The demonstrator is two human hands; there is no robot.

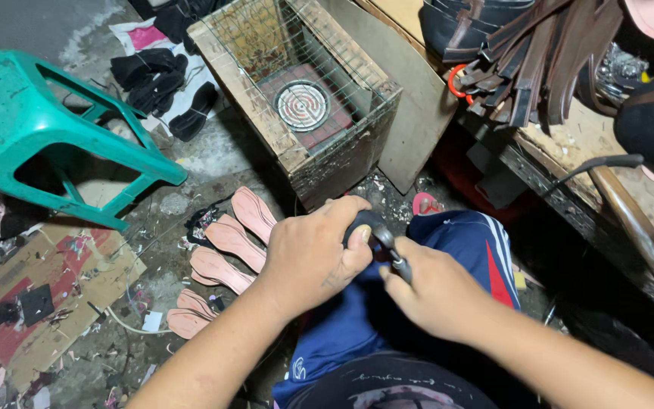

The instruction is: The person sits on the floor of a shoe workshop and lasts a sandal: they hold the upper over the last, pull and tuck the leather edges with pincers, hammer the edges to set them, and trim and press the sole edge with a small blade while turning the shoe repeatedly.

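Left hand: the left hand [310,254] is closed over a small dark piece [359,222], thumb pressed on its top, holding it above the lap.
Right hand: the right hand [434,291] is closed around a metal-tipped tool [389,248], pinched near its working end, the tip touching the dark piece.
Where the piece sits: between both fists, over the blue shorts [448,250], just in front of the heater box.
Heater box: a wire-caged box [297,91] with a coil burner [302,105] stands on the floor close ahead of the knees.
Floor: pink shoe insoles [230,241] lie fanned out to the left; black strap pieces [162,85] are heaped farther back beside a teal plastic stool [32,121].
Bench: brown leather straps [539,60] hang over the wooden bench edge [630,204] on the right.
Risk, slipping: the tool tip bears right beside the left thumb; I judge a slip under pressure could drive it into that thumb or the thigh below.
Risk, heat: the burner is near; I cannot tell if it is lit, but a forward lean could bring knuckles to the cage.
Risk, dropping: the piece is small and could vanish in the floor litter.
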